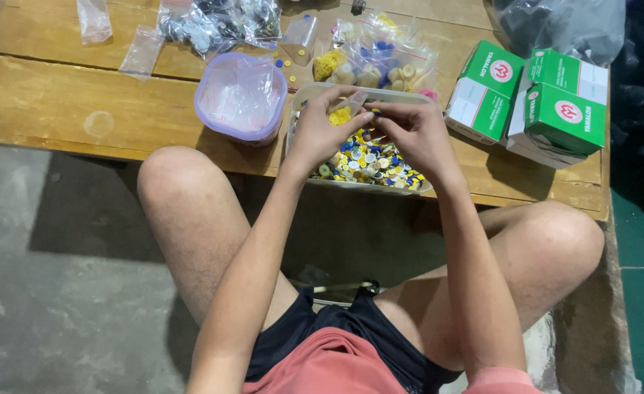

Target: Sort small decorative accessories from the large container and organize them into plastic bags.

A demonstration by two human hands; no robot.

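Three green-and-white cardboard boxes (533, 98) with round red-and-white emblems are sitting stacked at the table's right end, while clear plastic bags (380, 62) of yellow, blue and cream pieces are lying behind the tray, and smaller empty bags (118, 36) are resting far left.

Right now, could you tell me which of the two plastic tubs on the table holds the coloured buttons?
The clear rectangular tub under both hands, heaped with mixed buttons; the round lilac tub left of it holds only clear bags.

A worn wooden surface (59, 102) carries a round lilac tub (240, 96) stuffed with clear plastic, green-and-white cardboard boxes (533, 102) stacked at the right edge, empty clear bags (141, 51) at the far left, and packets of sorted pieces (380, 62) behind.
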